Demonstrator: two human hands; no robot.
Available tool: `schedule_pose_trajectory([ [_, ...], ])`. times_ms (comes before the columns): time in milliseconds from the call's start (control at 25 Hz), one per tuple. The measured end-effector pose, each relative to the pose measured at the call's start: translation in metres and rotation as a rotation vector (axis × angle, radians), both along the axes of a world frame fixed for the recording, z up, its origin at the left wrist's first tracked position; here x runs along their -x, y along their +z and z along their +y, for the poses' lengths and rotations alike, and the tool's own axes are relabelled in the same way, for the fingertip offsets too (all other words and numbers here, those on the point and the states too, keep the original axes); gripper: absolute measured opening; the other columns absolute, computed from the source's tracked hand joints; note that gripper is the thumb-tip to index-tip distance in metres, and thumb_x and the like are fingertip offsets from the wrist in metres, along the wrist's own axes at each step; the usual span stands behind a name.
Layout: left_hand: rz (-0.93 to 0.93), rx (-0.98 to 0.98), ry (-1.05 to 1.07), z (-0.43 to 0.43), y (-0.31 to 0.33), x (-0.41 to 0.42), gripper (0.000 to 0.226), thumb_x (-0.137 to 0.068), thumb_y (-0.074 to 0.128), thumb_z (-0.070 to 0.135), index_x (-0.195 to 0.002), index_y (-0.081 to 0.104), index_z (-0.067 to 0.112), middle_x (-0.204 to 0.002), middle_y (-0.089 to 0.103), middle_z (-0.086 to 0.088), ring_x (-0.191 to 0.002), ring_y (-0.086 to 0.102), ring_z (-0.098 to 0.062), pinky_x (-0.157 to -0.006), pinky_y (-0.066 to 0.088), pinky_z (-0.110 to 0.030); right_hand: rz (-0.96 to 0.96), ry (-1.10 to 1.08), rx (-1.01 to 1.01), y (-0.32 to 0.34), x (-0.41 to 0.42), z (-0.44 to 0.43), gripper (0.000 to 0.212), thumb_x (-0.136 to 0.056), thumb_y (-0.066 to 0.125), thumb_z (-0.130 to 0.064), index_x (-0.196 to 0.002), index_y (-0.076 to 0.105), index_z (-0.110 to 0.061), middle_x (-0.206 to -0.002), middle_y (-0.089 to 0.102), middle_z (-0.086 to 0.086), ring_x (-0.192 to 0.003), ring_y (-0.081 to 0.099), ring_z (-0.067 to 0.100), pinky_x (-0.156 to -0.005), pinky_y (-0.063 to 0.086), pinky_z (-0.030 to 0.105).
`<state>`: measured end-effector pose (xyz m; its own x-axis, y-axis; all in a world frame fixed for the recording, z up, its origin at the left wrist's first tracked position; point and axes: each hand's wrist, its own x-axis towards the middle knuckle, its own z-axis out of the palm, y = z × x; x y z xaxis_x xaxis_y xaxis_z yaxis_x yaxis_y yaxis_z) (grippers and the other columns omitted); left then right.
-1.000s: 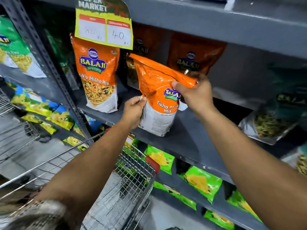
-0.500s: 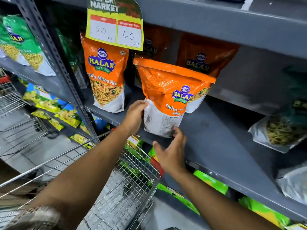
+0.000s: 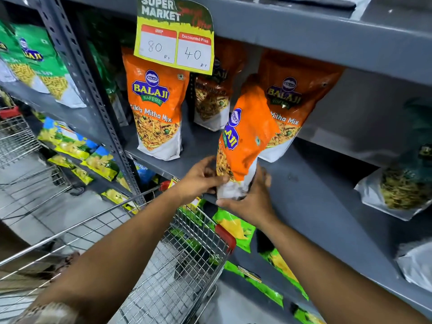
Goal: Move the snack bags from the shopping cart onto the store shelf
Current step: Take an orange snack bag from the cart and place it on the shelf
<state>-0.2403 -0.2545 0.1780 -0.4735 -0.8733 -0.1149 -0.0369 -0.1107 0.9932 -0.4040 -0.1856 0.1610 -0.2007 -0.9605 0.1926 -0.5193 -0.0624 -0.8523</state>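
Head view: both hands clasp the white base of an orange snack bag at the front edge of the grey shelf. The left hand pinches the bag's lower left corner, and the right hand cups the base from beneath and to the right, thumb under the bottom. Above the two grips the bag rises tilted, turned edge-on, its top leaning up and away from the hands; whether its base touches the shelf I cannot tell, as the fingers hide it.

Its face reads "BALAJI". Left of the grip a standing bag reads "BALAJI WAFERS" and "Mitha Mix"; just behind the held bag another shows the same wording. Up and left of the grip a price tag reads "SUPER MARKET", "80 Rs", "Discounted Price" and "40 Rs".

Right of the grip the shelf lies bare as far as a dark green bag. Below the hands the wire shopping cart stands near the shelf edge.
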Motion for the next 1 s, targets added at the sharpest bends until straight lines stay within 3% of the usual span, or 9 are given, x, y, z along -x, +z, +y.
schedule_pose_trajectory([
  [120, -0.101, 0.168, 0.052, 0.0, -0.003, 0.004, 0.065, -0.066, 0.084, 0.019, -0.117, 0.043, 0.024, -0.055, 0.052, 0.014, -0.052, 0.049, 0.001, -0.047, 0.04, -0.017, 0.021, 0.017, -0.007, 0.003, 0.012, -0.01, 0.09, -0.045, 0.086, -0.037, -0.123, 0.041, -0.031, -0.122, 0.046, -0.02, -0.11, 0.047, 0.013, -0.083, 0.051, 0.025],
  [160, -0.146, 0.214, 0.122, -0.002, -0.003, 0.004, 0.07, -0.061, 0.087, 0.022, -0.114, 0.041, 0.019, -0.067, 0.055, 0.013, -0.06, 0.053, 0.003, -0.054, 0.046, -0.017, 0.014, 0.03, -0.034, 0.005, 0.019, -0.014, 0.081, -0.049, 0.085, -0.033, -0.12, 0.044, -0.03, -0.118, 0.053, -0.017, -0.108, 0.054, 0.016, -0.078, 0.051, 0.023],
  [280, -0.273, 0.248, 0.152, -0.007, -0.008, -0.005, 0.088, -0.044, 0.091, 0.041, -0.107, 0.034, 0.018, -0.114, 0.054, -0.009, -0.107, 0.056, -0.02, -0.09, 0.052, -0.046, 0.038, 0.084, -0.138, 0.011, 0.037, -0.016, 0.074, -0.063, 0.081, -0.018, -0.127, 0.043, -0.023, -0.12, 0.061, 0.002, -0.11, 0.061, 0.023, -0.082, 0.052, 0.029],
  [400, -0.247, 0.226, 0.002, -0.011, -0.011, -0.009, 0.112, -0.041, 0.092, 0.035, -0.128, 0.022, 0.028, -0.141, 0.042, -0.005, -0.131, 0.043, -0.018, -0.109, 0.042, -0.043, -0.308, 0.158, 0.062, 0.039, 0.034, 0.0, 0.081, -0.071, 0.076, -0.026, -0.138, 0.032, -0.016, -0.134, 0.054, 0.006, -0.122, 0.054, 0.018, -0.097, 0.048, 0.033],
  [480, -0.296, 0.251, -0.077, -0.014, -0.011, -0.007, 0.127, -0.045, 0.092, 0.03, -0.142, 0.01, 0.035, -0.148, 0.037, 0.002, -0.135, 0.038, -0.014, -0.11, 0.038, -0.036, -0.529, 0.116, 0.289, 0.077, 0.033, 0.0, 0.056, -0.077, 0.065, -0.035, -0.127, 0.047, -0.017, -0.12, 0.064, -0.003, -0.11, 0.06, 0.007, -0.088, 0.051, 0.023],
  [640, -0.549, 0.428, 0.011, -0.023, -0.016, -0.005, 0.093, -0.059, 0.086, 0.023, -0.137, 0.035, 0.021, -0.137, 0.055, -0.007, -0.125, 0.052, -0.028, -0.101, 0.045, -0.04, -0.449, -0.079, 0.381, 0.154, 0.031, -0.011, 0.007, -0.082, 0.068, -0.034, -0.083, 0.067, -0.027, -0.074, 0.073, -0.013, -0.075, 0.067, 0.001, -0.067, 0.055, 0.023],
  [840, -0.57, 0.604, 0.128, -0.017, -0.025, -0.004, 0.035, -0.072, 0.077, 0.017, -0.105, 0.066, 0.015, -0.104, 0.075, -0.007, -0.098, 0.069, -0.02, -0.079, 0.045, -0.015, -0.562, -0.202, 0.521, 0.153, 0.032, -0.02, 0.01, -0.078, 0.072, -0.032, -0.085, 0.069, -0.026, -0.075, 0.073, -0.012, -0.077, 0.069, 0.007, -0.071, 0.058, 0.031],
  [920, -0.536, 0.581, 0.152, -0.016, -0.027, -0.004, 0.036, -0.073, 0.076, 0.014, -0.107, 0.065, 0.015, -0.106, 0.074, -0.005, -0.097, 0.068, -0.013, -0.09, 0.051, -0.026, -0.617, -0.146, 0.416, 0.117, 0.033, -0.015, 0.052, -0.067, 0.079, -0.039, -0.113, 0.058, -0.025, -0.1, 0.074, -0.01, -0.092, 0.071, 0.01, -0.072, 0.058, 0.026],
  [1000, -0.443, 0.453, 0.074, -0.019, -0.025, -0.003, 0.065, -0.069, 0.08, 0.013, -0.127, 0.052, 0.015, -0.125, 0.066, -0.003, -0.111, 0.061, -0.008, -0.099, 0.05, -0.035, -0.505, -0.109, 0.243, 0.066, 0.034, -0.002, 0.085, -0.059, 0.086, -0.034, -0.131, 0.042, -0.024, -0.12, 0.064, -0.008, -0.103, 0.066, 0.002, -0.075, 0.057, 0.018],
])
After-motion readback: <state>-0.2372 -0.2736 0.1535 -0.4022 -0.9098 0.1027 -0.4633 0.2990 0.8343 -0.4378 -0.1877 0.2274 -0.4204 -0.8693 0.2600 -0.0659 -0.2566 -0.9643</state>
